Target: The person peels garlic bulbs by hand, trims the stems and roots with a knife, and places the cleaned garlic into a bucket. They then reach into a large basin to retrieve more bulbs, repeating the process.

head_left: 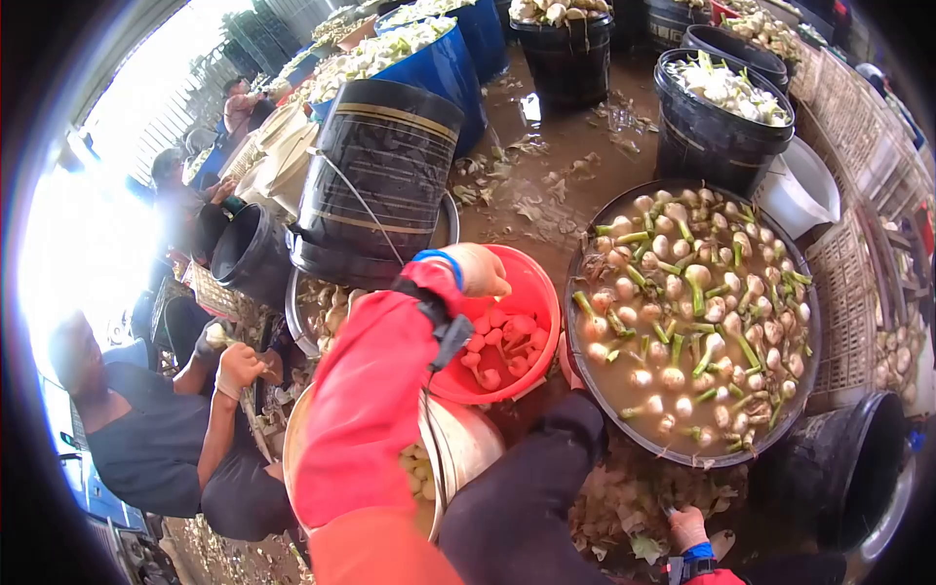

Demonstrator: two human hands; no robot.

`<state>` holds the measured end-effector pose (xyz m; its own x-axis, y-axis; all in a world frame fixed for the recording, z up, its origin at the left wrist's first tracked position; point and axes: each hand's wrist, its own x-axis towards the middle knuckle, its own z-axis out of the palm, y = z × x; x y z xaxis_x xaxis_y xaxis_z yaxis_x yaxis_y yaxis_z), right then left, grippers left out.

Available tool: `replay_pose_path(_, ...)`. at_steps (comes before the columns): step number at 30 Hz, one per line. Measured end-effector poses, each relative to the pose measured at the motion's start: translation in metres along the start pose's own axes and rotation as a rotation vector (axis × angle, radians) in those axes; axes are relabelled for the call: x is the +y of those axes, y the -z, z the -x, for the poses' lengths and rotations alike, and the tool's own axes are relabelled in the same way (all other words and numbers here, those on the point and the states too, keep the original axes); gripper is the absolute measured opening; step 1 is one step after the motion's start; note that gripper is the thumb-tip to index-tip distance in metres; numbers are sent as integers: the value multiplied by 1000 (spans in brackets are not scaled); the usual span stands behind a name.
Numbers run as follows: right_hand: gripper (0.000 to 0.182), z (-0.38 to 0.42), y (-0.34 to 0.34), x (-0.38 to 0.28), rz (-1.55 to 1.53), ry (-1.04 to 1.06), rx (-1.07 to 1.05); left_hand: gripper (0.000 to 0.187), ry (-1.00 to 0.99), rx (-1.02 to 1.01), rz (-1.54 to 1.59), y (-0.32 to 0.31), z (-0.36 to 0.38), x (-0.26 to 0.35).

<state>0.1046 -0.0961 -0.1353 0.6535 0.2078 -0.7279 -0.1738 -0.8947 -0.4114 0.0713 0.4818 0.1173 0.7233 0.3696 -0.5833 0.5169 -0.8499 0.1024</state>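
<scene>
My left hand (480, 271), in a red sleeve with a blue band at the wrist, is over the far rim of a red basin (548, 322). Its fingers are curled together; what they hold, if anything, is hidden. Inside the basin lie several peeled bulbs (490, 378). Low at the right, my right hand (688, 527) is closed near a pile of peelings (624, 507), with a small dark thing at its fingers that I cannot make out. A wide dark tub (817, 336) holds trimmed bulbs with green stems in murky water.
A tilted black bucket (380, 166) stands beyond the red basin. Below the basin is a pale bucket (468, 444) with peeled bulbs. At the left, a seated co-worker (146, 429) handles a bulb. Full buckets (717, 127) and crates (843, 283) stand farther off.
</scene>
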Motion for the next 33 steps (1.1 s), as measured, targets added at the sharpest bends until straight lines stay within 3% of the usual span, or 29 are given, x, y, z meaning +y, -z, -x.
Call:
replay_pose_path(3, 34, -8, -4, 5, 5, -35, -2, 36, 111, -158, -137, -65, -89, -19)
replay_pose_path(5, 36, 7, 3, -20, -231, 50, -37, 35, -147, 223, -271, -181, -149, -89)
replay_pose_path(6, 37, 10, 7, -31, -198, -13, -49, 43, 102, 168, -77, -212, -165, -91)
replay_pose_path(9, 35, 0, -1, -26, -146, 6, -34, 43, 301, -37, -8, -242, -180, -61)
replay_pose_path(14, 32, -17, -14, -14, -100, 77, -35, 42, 257, -201, -46, -213, -186, -42)
replay_pose_path(18, 30, -16, -19, -8, -82, 163, -37, 42, 210, -180, 28, -106, -113, -11)
replay_pose_path(19, 30, -15, -17, -10, -93, 176, -25, 48, 349, -132, 126, -68, -77, 7)
replay_pose_path(21, 29, -4, -12, -25, 65, -53, -110, 53, -17, 141, 271, -50, -32, -16)
replay_pose_path(22, 27, 12, -2, -42, -179, 208, -169, 54, -80, 218, 408, -31, 0, -11)
replay_pose_path(25, 23, 25, 0, -50, -367, 147, -193, 51, -161, 399, 621, 19, 122, 24)
replay_pose_path(27, 20, 44, 16, -70, -409, 292, -126, 55, -84, 457, 863, 15, 189, 35)
replay_pose_path(29, 19, 52, 19, -71, -581, 246, -163, 61, -96, 538, 678, -9, 244, 26)
replay_pose_path(30, 19, 56, 25, -75, -582, 197, -186, 58, -49, 537, 793, -30, 265, 24)
replay_pose_path(32, 21, 53, 22, -62, -541, 191, -236, 75, 103, 346, 678, -67, 294, 16)
replay_pose_path(33, 21, 54, 21, -57, -566, 190, -222, 80, 258, 352, 783, -105, 303, -6)
